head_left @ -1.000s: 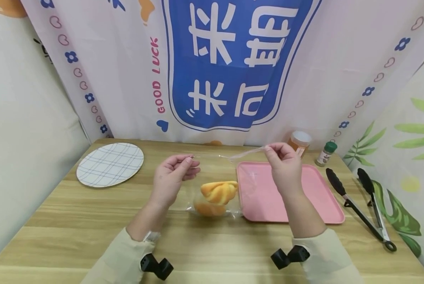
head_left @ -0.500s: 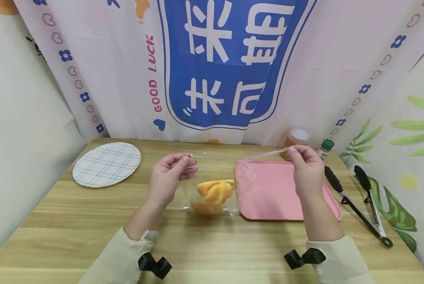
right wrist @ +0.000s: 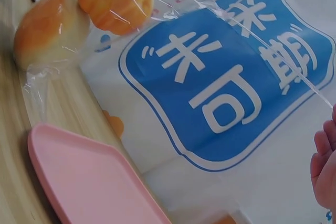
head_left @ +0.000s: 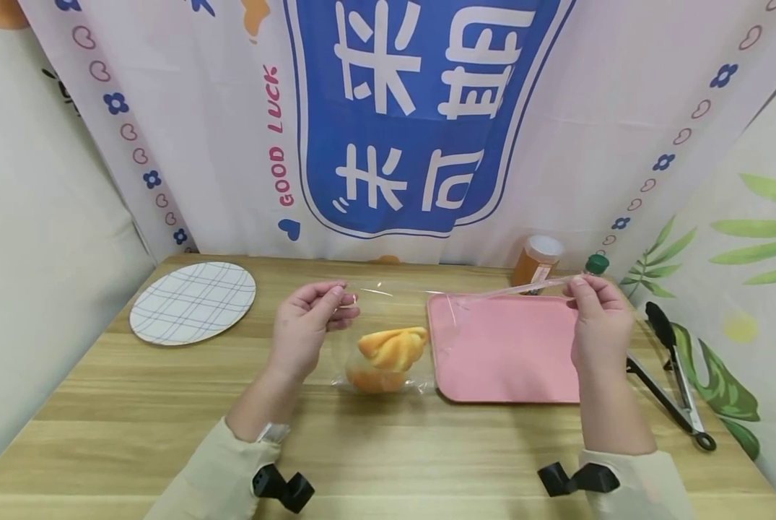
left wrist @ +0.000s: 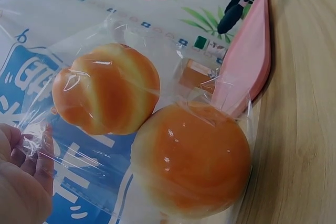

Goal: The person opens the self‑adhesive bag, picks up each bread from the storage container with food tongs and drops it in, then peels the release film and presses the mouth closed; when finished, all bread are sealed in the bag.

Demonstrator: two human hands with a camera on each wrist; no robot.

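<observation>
A clear plastic bag [head_left: 377, 295] with two bread rolls hangs upright over the table, its bottom close to the wood. Inside, a ridged, folded roll [head_left: 394, 348] lies above a smooth round bun [head_left: 375, 380]. My left hand [head_left: 310, 318] pinches the bag's upper left corner between thumb and forefinger. Out to the right, my right hand [head_left: 598, 325] pinches the end of a thin clear plastic strip [head_left: 524, 287], drawn taut from the bag's upper right edge. Both buns show large through the film in the left wrist view, the round bun [left wrist: 194, 161] nearer the table.
A pink tray [head_left: 504, 354] lies right of the bag, partly under the right arm. Behind it stand an orange jar [head_left: 532, 266] and a green-capped shaker [head_left: 597, 264]. Black-tipped tongs [head_left: 676, 375] lie at far right. A checked round plate [head_left: 193, 303] sits at back left.
My right hand has moved steadily to the right, drawing the clear strip out longer across the tray. The left hand and the bag with the rolls have stayed nearly in place.
</observation>
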